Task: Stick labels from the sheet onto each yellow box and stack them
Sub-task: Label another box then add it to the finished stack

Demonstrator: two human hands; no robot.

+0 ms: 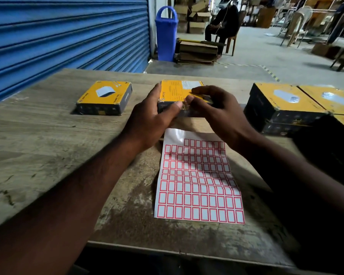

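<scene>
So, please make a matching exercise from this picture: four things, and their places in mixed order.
Things
1. white sheet of red-bordered labels
2. yellow cardboard box showing a white product
3. yellow cardboard box with printed text on top
4. tall blue plastic bin

Places
A. on the floor by the blue shutter
B. gripped by the left hand and right hand
C. alone at the left of the wooden table
D. flat on the table, nearest the person

Pairs: 1-D, 2-C, 3-B, 4-A
</scene>
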